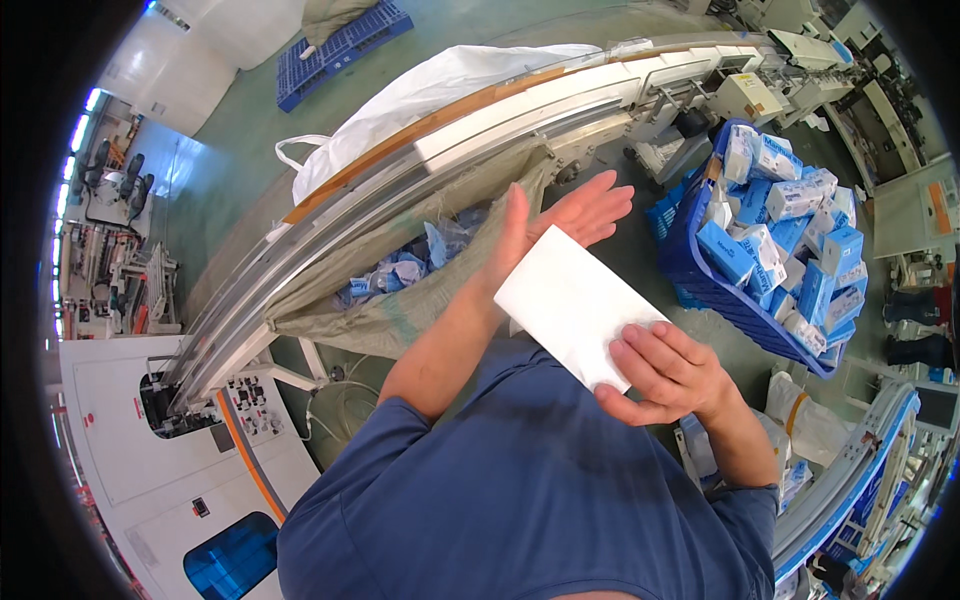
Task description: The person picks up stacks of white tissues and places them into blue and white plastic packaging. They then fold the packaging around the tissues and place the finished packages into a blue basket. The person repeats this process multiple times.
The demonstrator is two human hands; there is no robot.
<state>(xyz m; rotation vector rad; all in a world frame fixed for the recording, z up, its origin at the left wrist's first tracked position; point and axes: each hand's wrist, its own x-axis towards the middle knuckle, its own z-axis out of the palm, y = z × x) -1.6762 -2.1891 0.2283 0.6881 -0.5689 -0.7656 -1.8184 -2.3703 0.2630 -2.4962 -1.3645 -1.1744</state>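
Observation:
A flat white pack of folded tissue paper (pixel 572 303) lies across my left hand (pixel 560 222), whose palm is turned up and whose fingers are spread flat under its far end. My right hand (pixel 665 372) grips the near end of the white pack, fingers curled over its top. Both hands are in front of my chest, above a grey woven sack (pixel 400 300) that holds crumpled blue and white packets.
A long curved white conveyor (pixel 480 130) runs behind the sack. A blue plastic crate (pixel 700 280) full of blue and white boxed packs stands at the right. A white machine with a control panel (pixel 250 410) is at lower left. Another white bag (pixel 420 90) lies beyond the conveyor.

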